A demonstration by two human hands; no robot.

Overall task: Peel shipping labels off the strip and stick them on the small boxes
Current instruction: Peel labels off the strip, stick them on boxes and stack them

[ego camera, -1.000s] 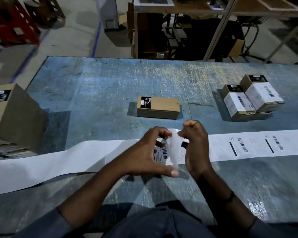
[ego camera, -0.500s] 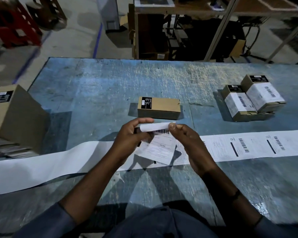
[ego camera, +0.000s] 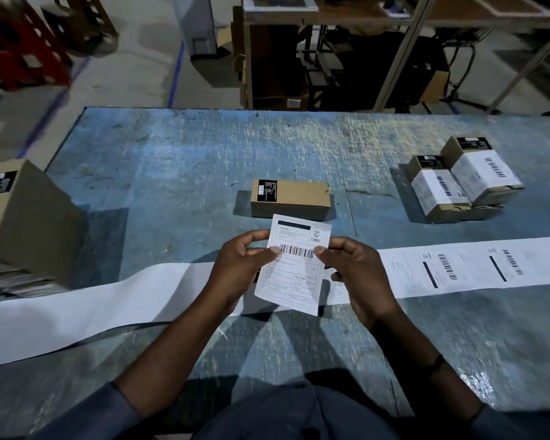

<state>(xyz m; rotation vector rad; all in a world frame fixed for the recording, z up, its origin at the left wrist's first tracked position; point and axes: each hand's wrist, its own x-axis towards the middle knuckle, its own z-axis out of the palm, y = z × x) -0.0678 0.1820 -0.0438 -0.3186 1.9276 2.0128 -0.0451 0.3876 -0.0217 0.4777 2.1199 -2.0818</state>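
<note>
Head view shows the label (ego camera: 294,265) held in the air just short of the bare small box (ego camera: 291,198), its side edges pinched by the fingers (ego camera: 273,250) of the left hand (ego camera: 235,271) and right hand (ego camera: 359,274). Its loose lower half could curl onto the strip (ego camera: 458,271) beneath, and uneven lowering would likely crease it or set it crooked.

Overall level: dim; shelving (ego camera: 277,65) behind is nearly black.
Brightest areas: white label (ego camera: 294,268) and strip (ego camera: 458,274).
Shadows: a dark patch left of the small box (ego camera: 291,198); fanned shadows low on the tabletop (ego camera: 188,154).
Glare: speckled sheen at far centre and near right.
Blur: floor (ego camera: 134,74) and red object (ego camera: 23,49) smeared.
Distortion: tabletop edges and strip bow.
</note>
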